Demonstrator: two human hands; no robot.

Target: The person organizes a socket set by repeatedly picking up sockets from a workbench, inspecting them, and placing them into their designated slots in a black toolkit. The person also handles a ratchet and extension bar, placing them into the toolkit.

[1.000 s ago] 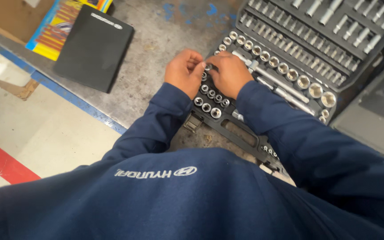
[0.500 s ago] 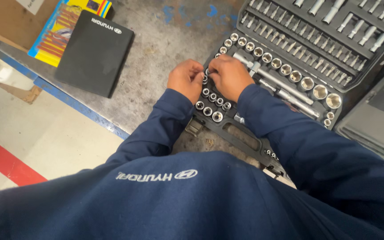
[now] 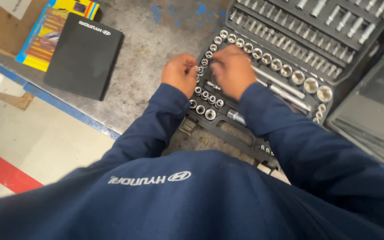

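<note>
Both hands over the open socket case [image 3: 227, 129] — my left hand [image 3: 181, 73] and right hand [image 3: 233, 71] met at the small sockets [image 3: 205, 98], picking among them. Fingers curled; whether they pinched one, I couldn't tell. Next move likely needed a fine fingertip pinch — judged only.

1. You are holding your left hand [image 3: 181, 73] loosely fisted, knuckles up, fingers curling toward the right hand.
2. You are keeping your right hand [image 3: 233, 71] palm down, fingers bent, just beside the left one.
3. You are extending both blue-sleeved forearms forward, converging so the fingertips are nearly meeting.
</note>
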